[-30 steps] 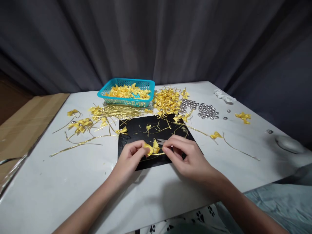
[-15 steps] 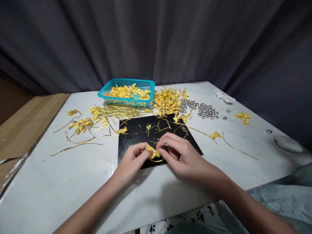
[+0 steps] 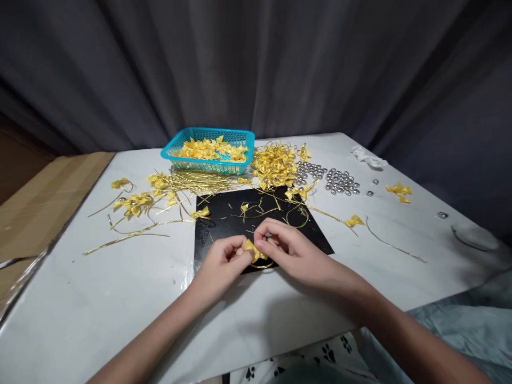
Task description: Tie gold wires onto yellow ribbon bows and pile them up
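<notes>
Far left: brown cardboard sheet [image 3: 44, 197], lying against the edge of the white table [image 3: 120, 309]. Left part of the table: scattered yellow bows [image 3: 134, 204] and long gold wire ties [image 3: 128, 234], spread loosely and partly tangled. Behind centre: turquoise plastic basket [image 3: 208, 166] holding more loose bows, with a bundle of straight gold ties [image 3: 200, 183] just in front of it. Centre: black mat [image 3: 216, 218], strewn with short gold offcuts. Over the near edge of the mat: left hand [image 3: 220, 264], thumb and forefinger pinched together on the left side of a yellow ribbon bow [image 3: 252, 249]. Bow held just above the mat, between the two hands, with a gold tie loop [image 3: 264, 264] curling beneath it. Right hand [image 3: 298, 255], fingertips closed on the right side of the same bow, remaining fingers curled over the mat. Behind the right hand: heap of wired bows [image 3: 274, 162], touching the far edge of the mat. Right of the heap: cluster of silver beads [image 3: 340, 182], a few strays nearby. Farther right: single bow [image 3: 398, 191] and crumpled white scrap [image 3: 368, 157]. Background: dark grey curtain [image 3: 256, 64].
</notes>
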Motion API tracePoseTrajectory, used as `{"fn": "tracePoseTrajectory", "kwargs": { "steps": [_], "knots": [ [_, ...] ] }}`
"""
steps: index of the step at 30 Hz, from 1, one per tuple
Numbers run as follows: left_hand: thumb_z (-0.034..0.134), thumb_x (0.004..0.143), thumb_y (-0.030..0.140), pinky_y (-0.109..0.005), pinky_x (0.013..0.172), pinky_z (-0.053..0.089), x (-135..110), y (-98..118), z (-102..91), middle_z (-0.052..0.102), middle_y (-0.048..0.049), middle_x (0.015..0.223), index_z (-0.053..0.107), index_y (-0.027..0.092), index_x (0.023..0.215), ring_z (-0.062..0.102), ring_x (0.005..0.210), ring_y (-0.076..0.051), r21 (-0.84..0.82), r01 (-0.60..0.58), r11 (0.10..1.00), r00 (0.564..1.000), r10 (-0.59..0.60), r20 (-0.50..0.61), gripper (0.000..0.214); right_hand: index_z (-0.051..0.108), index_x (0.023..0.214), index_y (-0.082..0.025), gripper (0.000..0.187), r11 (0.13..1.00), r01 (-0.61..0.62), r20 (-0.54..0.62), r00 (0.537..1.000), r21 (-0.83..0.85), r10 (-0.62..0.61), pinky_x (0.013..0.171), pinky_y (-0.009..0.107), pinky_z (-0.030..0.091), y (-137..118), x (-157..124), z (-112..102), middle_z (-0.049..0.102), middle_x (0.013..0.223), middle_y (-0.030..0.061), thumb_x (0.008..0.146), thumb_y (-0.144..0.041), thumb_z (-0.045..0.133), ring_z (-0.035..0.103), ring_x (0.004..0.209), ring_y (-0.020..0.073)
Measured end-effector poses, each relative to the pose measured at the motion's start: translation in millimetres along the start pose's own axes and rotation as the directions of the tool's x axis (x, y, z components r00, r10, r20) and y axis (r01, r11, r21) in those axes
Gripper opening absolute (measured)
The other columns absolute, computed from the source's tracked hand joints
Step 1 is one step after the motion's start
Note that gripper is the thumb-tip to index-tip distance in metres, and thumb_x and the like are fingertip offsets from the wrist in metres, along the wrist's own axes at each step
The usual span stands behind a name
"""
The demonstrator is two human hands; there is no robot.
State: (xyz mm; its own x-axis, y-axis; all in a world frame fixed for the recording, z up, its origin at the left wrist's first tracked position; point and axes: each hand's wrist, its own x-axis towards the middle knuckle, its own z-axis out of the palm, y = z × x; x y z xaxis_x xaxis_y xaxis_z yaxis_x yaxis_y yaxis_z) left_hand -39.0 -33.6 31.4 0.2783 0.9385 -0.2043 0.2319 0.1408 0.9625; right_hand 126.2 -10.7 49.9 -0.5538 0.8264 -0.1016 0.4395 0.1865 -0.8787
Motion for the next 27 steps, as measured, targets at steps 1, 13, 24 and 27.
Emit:
{"fn": "tracePoseTrajectory", "kwargs": {
  "steps": [1, 13, 24, 27],
  "knots": [
    [0.048, 0.073, 0.033, -0.025, 0.051, 0.02, -0.1, -0.4, 0.4, 0.028, 0.006, 0.055, 0.038, 0.019, 0.056, 0.024, 0.053, -0.01, 0.004, 0.005, 1.0, 1.0, -0.005, 0.004, 0.024, 0.051, 0.086, -0.018, 0.021, 0.997, -0.023, 0.024, 0.999, 0.076, 0.021, 0.05, 0.021, 0.026, 1.3, 0.5, -0.3, 0.043, 0.069, -0.0031, 0.09, -0.037, 0.044, 0.033, 0.054, 0.0063],
    [0.05, 0.08, 0.037, -0.024, 0.053, 0.021, 0.9, -10.2, 8.7, 0.032, 0.0058, 0.058, 0.049, 0.017, 0.071, 0.027, 0.056, -0.011, -0.207, -0.013, 0.978, 0.988, -0.02, -0.153, 0.022, 0.059, 0.081, -0.013, 0.017, 0.998, 0.047, 0.083, 0.996, -0.052, -0.043, 0.041, 0.017, 0.021, 6.5, 26.5, -25.7, 0.036, 0.049, -0.007, 0.082, -0.029, 0.055, 0.028, 0.045, 0.0044],
    [0.04, 0.082, 0.022, -0.025, 0.055, 0.02, -2.6, -30.8, 22.4, 0.029, 0.0075, 0.057, 0.043, 0.021, 0.097, 0.028, 0.055, -0.012, -0.383, -0.057, 0.922, 0.97, -0.039, -0.239, 0.015, 0.062, 0.078, -0.01, 0.005, 0.957, 0.278, 0.11, 0.957, -0.085, -0.269, 0.062, 0.02, 0.037, -0.5, 140.4, 23.0, 0.06, 0.073, 0.0011, 0.076, -0.014, 0.059, 0.05, 0.066, 0.007],
    [0.04, 0.081, 0.022, -0.025, 0.055, 0.02, -1.5, -28.3, 20.0, 0.028, 0.0078, 0.056, 0.042, 0.021, 0.095, 0.028, 0.054, -0.013, -0.378, -0.059, 0.924, 0.974, -0.03, -0.226, 0.014, 0.061, 0.074, -0.011, 0.006, 0.945, 0.309, 0.052, 0.951, -0.108, -0.305, 0.069, 0.022, 0.036, 7.0, 154.5, 39.8, 0.058, 0.076, 0.0013, 0.07, -0.01, 0.065, 0.049, 0.074, 0.0097]
  ]
}}
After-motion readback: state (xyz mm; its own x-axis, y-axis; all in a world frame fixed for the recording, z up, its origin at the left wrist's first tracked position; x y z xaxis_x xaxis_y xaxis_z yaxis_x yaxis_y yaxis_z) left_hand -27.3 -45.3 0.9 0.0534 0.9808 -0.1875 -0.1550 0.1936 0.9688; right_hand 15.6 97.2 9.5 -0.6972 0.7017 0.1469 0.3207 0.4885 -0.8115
